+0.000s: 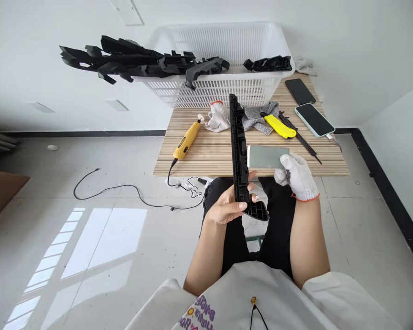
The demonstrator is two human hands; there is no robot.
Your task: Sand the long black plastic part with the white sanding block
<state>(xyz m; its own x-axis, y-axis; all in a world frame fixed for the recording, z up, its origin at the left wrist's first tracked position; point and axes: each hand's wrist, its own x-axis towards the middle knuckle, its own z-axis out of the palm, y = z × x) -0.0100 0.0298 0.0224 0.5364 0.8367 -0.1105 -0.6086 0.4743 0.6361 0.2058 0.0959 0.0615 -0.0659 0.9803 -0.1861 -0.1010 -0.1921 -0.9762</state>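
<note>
My bare left hand point(229, 206) is closed around the lower end of a long black plastic trim piece point(240, 160). The piece stands nearly upright in view, its ribbed side showing, with a wider foot at the bottom. In a white knitted glove, my right hand point(296, 176) grips the right end of a flat grey-green rectangular pad point(266, 156). The pad's pale left edge lies close beside the trim piece; whether they touch I cannot tell. Both things are held over the front edge of the wood-striped table point(206, 158).
A white plastic basket point(223, 85) at the back bears several black parts point(134, 59), some jutting out left. On the table are a yellow rotary tool point(186, 140), a glove point(218, 117), a grey cloth point(254, 117), a yellow utility knife point(280, 126), black calipers point(303, 140) and two phones point(315, 120).
</note>
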